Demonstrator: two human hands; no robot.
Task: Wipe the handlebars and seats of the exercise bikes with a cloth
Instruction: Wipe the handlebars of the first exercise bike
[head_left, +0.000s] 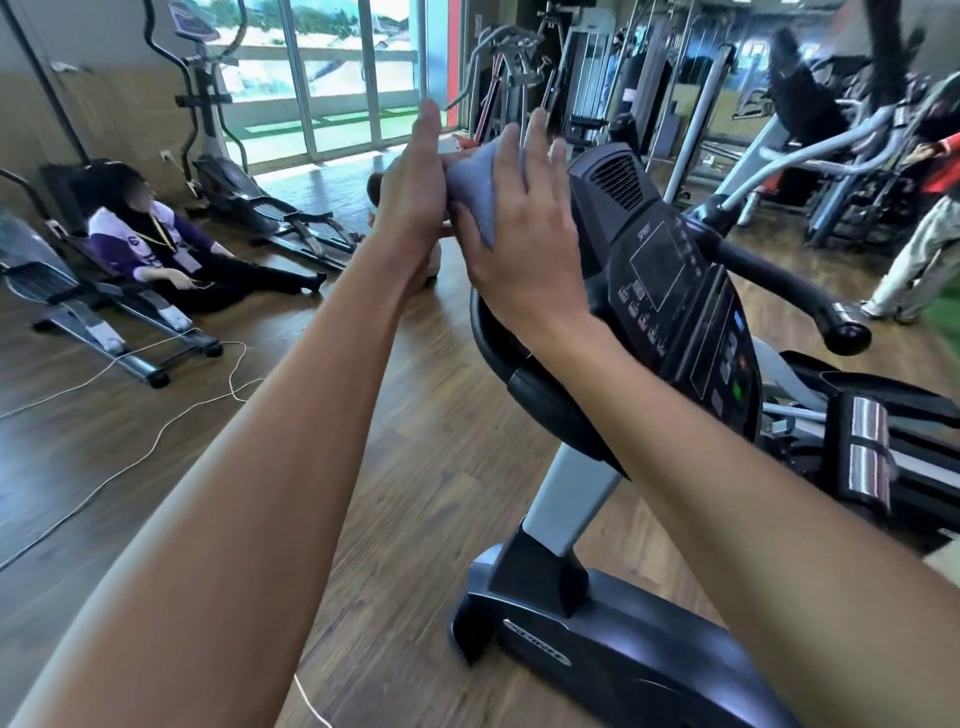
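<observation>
1. Far left: a seated person (156, 244) on the wooden floor (415, 441), among elliptical trainers (249, 208), with a white cable (156, 384) snaking across the boards.
2. Behind: sliding glass doors (332, 78).
3. Centre: left hand (415, 192) raised edge-on, fingers straight and together, palm pressed flat against a grey cloth (472, 197); not curled round it.
4. Just right: right hand (524, 234) spread flat, fingers extended, pressing the same cloth from the other side, sandwiched between both palms above the bike's left handlebar (498, 353).
5. Right: exercise bike console (670, 291), touching the right hand's edge; right handlebar (795, 296) jutting out.
6. Far right: weight machines (831, 130) and a standing person (919, 249).
</observation>
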